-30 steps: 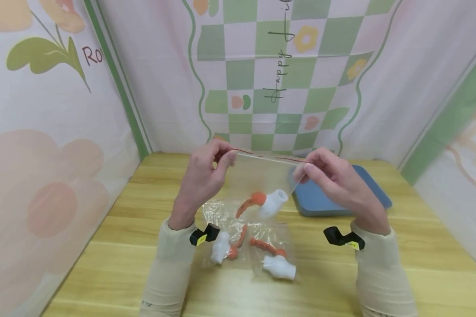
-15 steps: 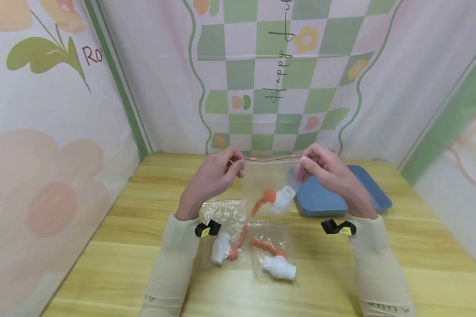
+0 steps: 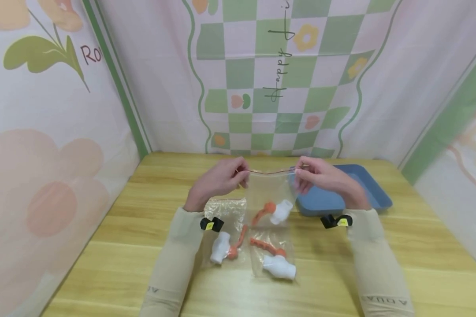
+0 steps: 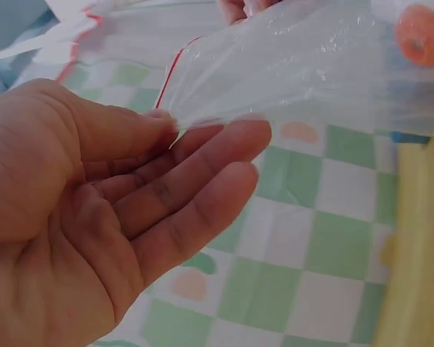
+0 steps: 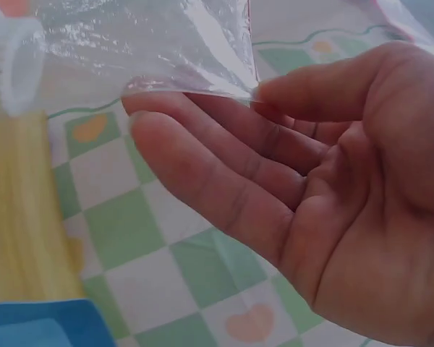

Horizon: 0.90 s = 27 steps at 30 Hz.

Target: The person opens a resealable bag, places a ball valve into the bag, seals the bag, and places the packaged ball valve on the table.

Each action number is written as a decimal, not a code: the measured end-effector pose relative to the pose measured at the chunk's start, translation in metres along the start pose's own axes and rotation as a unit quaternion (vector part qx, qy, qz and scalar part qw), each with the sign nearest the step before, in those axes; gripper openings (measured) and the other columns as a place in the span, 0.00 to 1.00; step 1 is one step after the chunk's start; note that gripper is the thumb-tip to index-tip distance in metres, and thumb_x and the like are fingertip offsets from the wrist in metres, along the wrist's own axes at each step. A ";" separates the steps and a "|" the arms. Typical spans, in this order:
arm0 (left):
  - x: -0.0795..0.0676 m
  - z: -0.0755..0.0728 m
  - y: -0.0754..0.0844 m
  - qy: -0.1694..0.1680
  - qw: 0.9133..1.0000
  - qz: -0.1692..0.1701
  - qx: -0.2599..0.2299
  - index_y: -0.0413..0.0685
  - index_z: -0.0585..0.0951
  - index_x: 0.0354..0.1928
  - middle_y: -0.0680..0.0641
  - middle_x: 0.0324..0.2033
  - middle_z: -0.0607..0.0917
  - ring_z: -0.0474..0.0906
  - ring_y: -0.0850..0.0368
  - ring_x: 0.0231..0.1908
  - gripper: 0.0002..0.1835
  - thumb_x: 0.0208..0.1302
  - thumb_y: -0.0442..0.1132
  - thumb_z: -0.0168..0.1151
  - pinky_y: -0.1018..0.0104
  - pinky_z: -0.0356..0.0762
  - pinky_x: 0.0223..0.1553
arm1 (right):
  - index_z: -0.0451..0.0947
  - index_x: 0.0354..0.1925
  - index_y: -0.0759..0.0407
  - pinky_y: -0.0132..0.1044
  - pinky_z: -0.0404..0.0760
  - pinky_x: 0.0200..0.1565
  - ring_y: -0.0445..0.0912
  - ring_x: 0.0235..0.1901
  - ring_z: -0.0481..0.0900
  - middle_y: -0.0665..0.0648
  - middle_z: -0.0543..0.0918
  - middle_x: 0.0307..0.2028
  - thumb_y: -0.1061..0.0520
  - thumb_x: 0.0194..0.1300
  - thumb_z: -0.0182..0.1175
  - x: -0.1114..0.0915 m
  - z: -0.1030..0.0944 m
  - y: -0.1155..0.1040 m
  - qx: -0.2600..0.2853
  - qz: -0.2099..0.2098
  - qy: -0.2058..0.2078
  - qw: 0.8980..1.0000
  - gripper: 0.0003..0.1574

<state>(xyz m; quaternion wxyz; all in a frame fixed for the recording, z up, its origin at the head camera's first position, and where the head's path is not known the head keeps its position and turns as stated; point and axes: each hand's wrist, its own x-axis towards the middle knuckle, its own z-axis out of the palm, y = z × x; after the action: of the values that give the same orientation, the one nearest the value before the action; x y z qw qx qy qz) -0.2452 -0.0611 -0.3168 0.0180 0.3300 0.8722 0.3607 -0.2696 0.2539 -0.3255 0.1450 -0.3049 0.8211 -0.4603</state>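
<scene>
Between both hands hangs a clear zip bag (image 3: pixel 267 189) with a red line along its top. Inside it lies a white plastic ball valve (image 3: pixel 281 211) with an orange handle (image 3: pixel 269 207). My left hand (image 3: pixel 223 178) pinches the bag's top left corner between thumb and finger; in the left wrist view the other fingers (image 4: pixel 202 217) extend loosely below. At the top right corner, my right hand (image 3: pixel 321 176) pinches the bag the same way. Two more bagged valves lie on the table below: one white valve (image 3: pixel 221 248) at left, another valve (image 3: pixel 279 267) nearer the front.
A blue tray (image 3: pixel 321 203) stands at the right rear of the wooden table (image 3: pixel 143 246), partly behind my right hand. Patterned curtains (image 3: pixel 246 75) enclose the back and both sides.
Both hands have come lower and closer together, bringing the bag down and nearer the two bags on the table. Those bags and the tray have stayed in place.
</scene>
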 end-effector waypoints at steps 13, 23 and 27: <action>0.038 0.011 -0.039 -0.010 0.998 -0.056 -0.006 0.43 0.77 0.44 0.47 0.33 0.83 0.86 0.52 0.34 0.08 0.75 0.40 0.51 0.71 0.81 0.35 | 0.65 0.44 0.71 0.54 0.85 0.37 0.58 0.31 0.87 0.72 0.82 0.33 0.55 0.78 0.47 0.024 0.005 0.042 0.038 0.071 0.052 0.995 0.17; 0.084 0.006 -0.086 -0.121 0.980 -0.155 0.033 0.35 0.77 0.47 0.40 0.37 0.84 0.85 0.49 0.35 0.13 0.74 0.39 0.50 0.56 0.84 0.41 | 0.69 0.46 0.70 0.47 0.86 0.38 0.57 0.33 0.86 0.68 0.83 0.36 0.56 0.76 0.50 0.071 -0.006 0.081 -0.003 0.143 0.010 0.990 0.15; 0.092 0.010 -0.104 -0.130 0.972 -0.188 0.047 0.36 0.78 0.48 0.38 0.40 0.85 0.85 0.44 0.40 0.13 0.74 0.39 0.51 0.53 0.83 0.43 | 0.70 0.46 0.70 0.41 0.85 0.32 0.49 0.28 0.85 0.67 0.84 0.36 0.58 0.75 0.49 0.095 -0.009 0.089 -0.050 0.174 -0.004 0.983 0.13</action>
<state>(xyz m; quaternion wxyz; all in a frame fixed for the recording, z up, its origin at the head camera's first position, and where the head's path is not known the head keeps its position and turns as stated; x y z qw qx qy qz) -0.3732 -0.0553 -0.3717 0.1834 0.2051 0.9245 0.2636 -0.3806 0.2342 -0.3913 0.2112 -0.1658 0.8829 -0.3852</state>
